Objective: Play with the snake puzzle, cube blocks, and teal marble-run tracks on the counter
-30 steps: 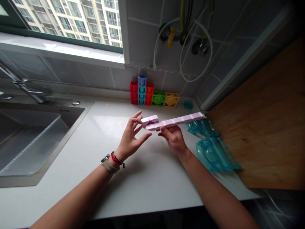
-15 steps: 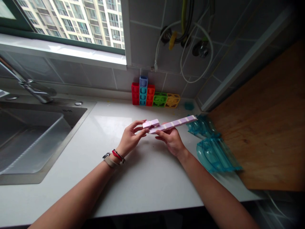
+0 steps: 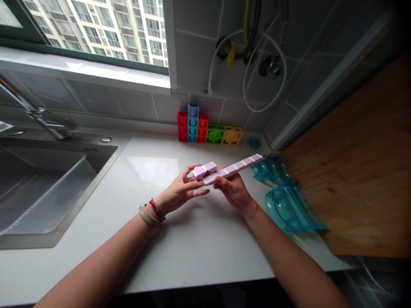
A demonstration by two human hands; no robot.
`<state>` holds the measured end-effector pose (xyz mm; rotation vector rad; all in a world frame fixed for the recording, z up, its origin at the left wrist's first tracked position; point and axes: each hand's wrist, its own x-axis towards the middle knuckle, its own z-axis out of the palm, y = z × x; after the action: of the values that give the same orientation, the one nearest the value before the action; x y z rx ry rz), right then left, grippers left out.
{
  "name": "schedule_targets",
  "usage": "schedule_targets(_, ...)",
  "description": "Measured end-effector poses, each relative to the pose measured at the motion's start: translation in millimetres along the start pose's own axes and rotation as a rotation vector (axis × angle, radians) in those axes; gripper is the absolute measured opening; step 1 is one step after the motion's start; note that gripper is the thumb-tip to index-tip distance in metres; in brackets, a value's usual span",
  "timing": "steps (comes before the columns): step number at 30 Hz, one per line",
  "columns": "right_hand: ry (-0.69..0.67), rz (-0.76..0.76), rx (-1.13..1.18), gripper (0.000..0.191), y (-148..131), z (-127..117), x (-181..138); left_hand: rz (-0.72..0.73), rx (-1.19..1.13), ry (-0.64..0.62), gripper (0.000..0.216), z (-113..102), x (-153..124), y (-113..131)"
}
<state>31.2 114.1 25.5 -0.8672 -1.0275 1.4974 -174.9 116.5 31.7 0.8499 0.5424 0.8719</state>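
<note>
This looks like a kitchen: a steel sink (image 3: 59, 239) is let into a smooth white counter (image 3: 199, 244), with a chrome faucet (image 3: 51, 128) rising behind it and a translucent plastic bin (image 3: 53, 205) sitting in the basin. Grey wall tiles (image 3: 128, 105) with pale joints run along the back, and in the corner they carry exposed plumbing, with a yellow-handled valve (image 3: 231, 55) and a metal valve (image 3: 272, 68) among hoses. Above the sink side, a green-framed window (image 3: 96, 58) looks onto a tall building (image 3: 109, 25) with row upon row of windows, which suggests a home on an upper floor.
</note>
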Motion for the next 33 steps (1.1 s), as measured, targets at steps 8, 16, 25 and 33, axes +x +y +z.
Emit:
schedule_targets(8, 0.209, -0.214, -0.17, 0.051, 7.4, 8.9, 0.4, 0.3, 0.281, 0.187, 0.054, -0.8, 6.7, -18.2)
schedule_targets(16, 0.214, -0.149, -0.133, 0.048, 17.1, 17.2, -4.6, 0.44, 0.564, 0.295, 0.063, -7.9, 9.5, -25.4)
schedule_targets(25, 0.098, 0.018, -0.081, 0.032, 8.1, 10.9, -1.0, 0.571, 0.982, 0.162, 0.08, -12.8, 4.7, -11.6)
schedule_targets(33, 0.005, 0.147, -0.079, 0.029, 0.4, 0.9, 1.0, 0.646, 1.035, 0.045, 0.043, -9.2, 2.5, -4.1)
